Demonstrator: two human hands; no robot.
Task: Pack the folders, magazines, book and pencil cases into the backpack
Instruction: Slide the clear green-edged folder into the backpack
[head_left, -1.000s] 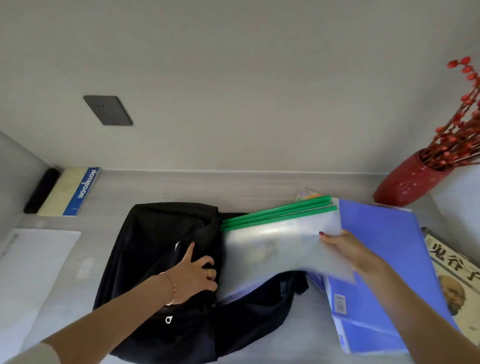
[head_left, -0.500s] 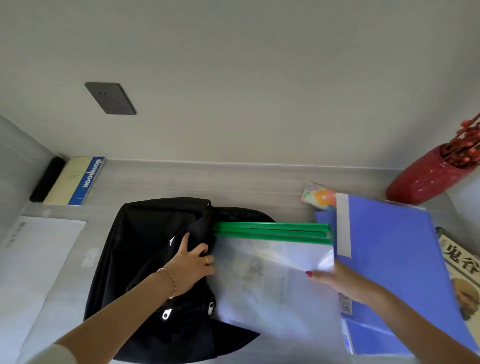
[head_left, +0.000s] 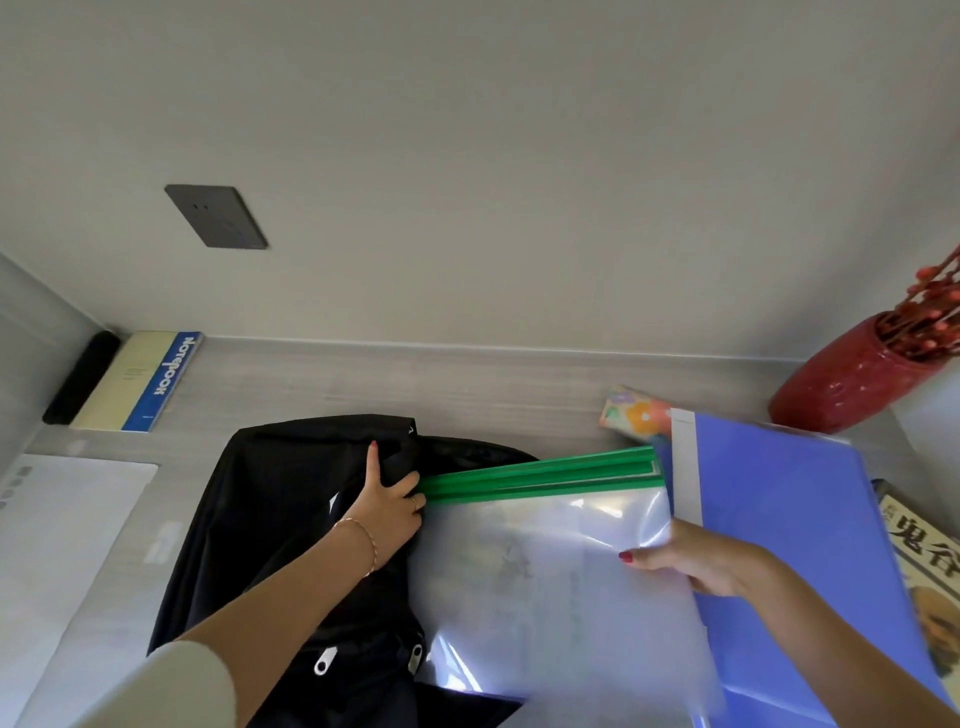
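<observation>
Holding the black backpack (head_left: 291, 525) mouth open, left hand (head_left: 387, 512) curled round the fabric edge. Pinching the clear folders (head_left: 545, 571) at their right edge, right hand (head_left: 696, 564), thumb on top. Lying over the desk (head_left: 467, 384), green spines (head_left: 540, 475) running left-right, left ends just at the opening, possibly inside. Probably light, slick, floppy; best gripping near the stiff spines.
</observation>
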